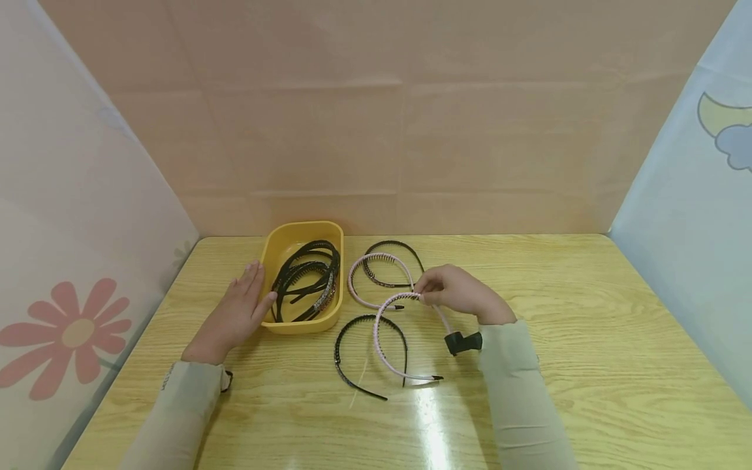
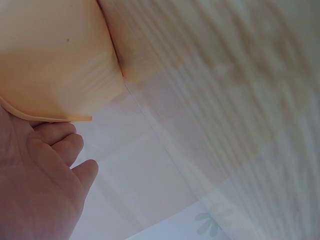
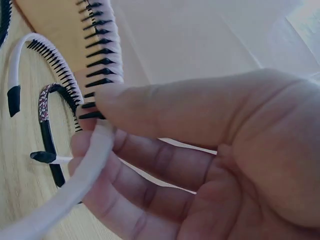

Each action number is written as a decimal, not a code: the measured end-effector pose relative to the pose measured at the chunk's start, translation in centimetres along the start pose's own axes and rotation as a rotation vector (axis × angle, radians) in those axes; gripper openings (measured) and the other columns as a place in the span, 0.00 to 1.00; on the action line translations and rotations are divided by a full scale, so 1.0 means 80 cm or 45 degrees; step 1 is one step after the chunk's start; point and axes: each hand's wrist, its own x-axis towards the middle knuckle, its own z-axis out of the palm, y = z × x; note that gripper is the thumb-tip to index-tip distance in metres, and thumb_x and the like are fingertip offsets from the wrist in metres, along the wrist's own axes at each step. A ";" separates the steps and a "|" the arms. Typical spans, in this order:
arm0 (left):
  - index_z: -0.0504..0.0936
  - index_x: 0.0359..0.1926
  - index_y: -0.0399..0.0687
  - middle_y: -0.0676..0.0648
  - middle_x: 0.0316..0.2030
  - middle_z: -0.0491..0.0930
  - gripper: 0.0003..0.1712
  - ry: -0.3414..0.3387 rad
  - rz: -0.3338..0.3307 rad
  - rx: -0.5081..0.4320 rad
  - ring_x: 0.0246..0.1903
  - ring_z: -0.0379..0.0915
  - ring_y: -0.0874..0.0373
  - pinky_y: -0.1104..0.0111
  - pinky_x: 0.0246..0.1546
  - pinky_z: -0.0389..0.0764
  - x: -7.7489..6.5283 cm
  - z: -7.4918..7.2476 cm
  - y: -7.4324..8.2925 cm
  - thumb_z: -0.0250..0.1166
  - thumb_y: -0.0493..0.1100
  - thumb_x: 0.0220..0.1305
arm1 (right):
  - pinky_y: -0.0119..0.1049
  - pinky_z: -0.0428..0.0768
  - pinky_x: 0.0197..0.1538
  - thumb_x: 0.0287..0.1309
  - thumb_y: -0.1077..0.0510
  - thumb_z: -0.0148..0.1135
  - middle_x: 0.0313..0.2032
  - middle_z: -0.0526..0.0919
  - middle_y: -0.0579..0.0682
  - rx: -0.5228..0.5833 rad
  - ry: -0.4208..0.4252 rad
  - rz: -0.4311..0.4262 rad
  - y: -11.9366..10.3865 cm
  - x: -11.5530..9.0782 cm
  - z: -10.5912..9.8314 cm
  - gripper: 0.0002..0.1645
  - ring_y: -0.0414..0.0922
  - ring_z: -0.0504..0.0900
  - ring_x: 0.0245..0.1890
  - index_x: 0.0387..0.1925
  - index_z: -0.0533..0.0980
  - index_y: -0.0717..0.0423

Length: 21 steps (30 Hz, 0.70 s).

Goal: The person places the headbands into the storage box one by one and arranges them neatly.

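My right hand (image 1: 449, 292) pinches a pale pink headband (image 1: 376, 329) with black comb teeth between thumb and fingers. In the right wrist view the thumb presses on the headband (image 3: 107, 55) beside its teeth. One end hangs toward the table, near a black headband (image 1: 339, 358) that lies in front. My left hand (image 1: 235, 313) rests against the left side of a yellow plastic container (image 1: 302, 325), its fingers fairly straight along the rim. Several dark headbands (image 1: 284, 281), one with a glittery section, lie inside the container. In the left wrist view the fingertips sit below the container's rim (image 2: 55, 119).
Another pale pink headband (image 1: 350, 277) and a black one (image 1: 392, 243) with a glittery part overlap on the wooden table (image 1: 587, 339), right of the container. A draped backdrop (image 1: 399, 130) stands behind the table, with patterned sheets (image 1: 76, 196) at both sides.
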 end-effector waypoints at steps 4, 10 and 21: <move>0.42 0.77 0.24 0.27 0.78 0.38 0.44 0.005 0.003 0.000 0.77 0.33 0.34 0.39 0.74 0.40 -0.001 0.001 0.000 0.39 0.59 0.83 | 0.45 0.84 0.47 0.67 0.67 0.62 0.42 0.86 0.63 0.074 0.031 0.018 0.000 0.000 0.000 0.10 0.56 0.85 0.42 0.46 0.82 0.68; 0.41 0.77 0.25 0.28 0.78 0.37 0.45 -0.003 -0.004 -0.001 0.77 0.32 0.33 0.39 0.74 0.40 0.000 0.001 -0.001 0.39 0.59 0.82 | 0.47 0.86 0.46 0.66 0.67 0.63 0.42 0.84 0.67 0.203 0.073 0.031 0.001 0.003 -0.001 0.11 0.62 0.85 0.42 0.48 0.80 0.71; 0.42 0.77 0.24 0.28 0.78 0.38 0.44 -0.002 -0.002 -0.010 0.77 0.32 0.34 0.39 0.74 0.40 -0.001 -0.002 0.003 0.39 0.59 0.83 | 0.49 0.86 0.49 0.66 0.68 0.62 0.43 0.82 0.67 0.411 0.222 0.079 -0.007 0.007 0.004 0.13 0.65 0.85 0.44 0.50 0.79 0.71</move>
